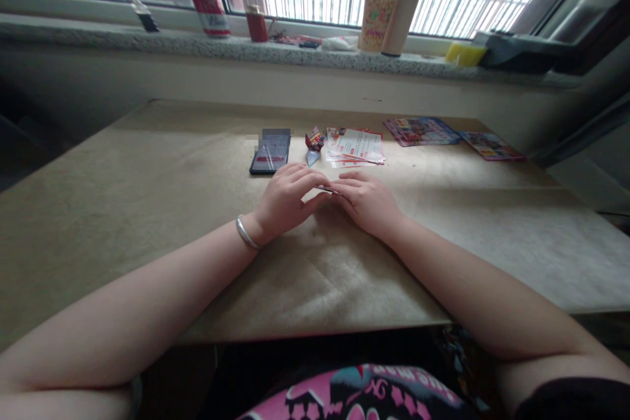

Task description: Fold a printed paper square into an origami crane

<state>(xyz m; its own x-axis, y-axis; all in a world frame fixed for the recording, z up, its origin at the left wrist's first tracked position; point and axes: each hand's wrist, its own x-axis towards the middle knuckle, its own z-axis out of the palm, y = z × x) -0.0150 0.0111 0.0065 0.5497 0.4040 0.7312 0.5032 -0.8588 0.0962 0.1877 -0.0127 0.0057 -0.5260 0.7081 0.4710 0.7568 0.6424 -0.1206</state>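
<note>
- Left grip and right grip both pinch a thin, flat, dark-edged piece; uneven pressure could bend it.
- Stray knuckles could nudge the black rectangular phone, left grip's eleven o'clock.

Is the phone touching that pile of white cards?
Apart: the head view shows tabletop and a crumpled colourful wrapper between the phone and the cards.

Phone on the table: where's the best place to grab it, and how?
Perhaps pinch the phone by its long edges, coming from above on its left: it lies flat, screen up, and the person's left hand sits close to its near-right corner.
</note>
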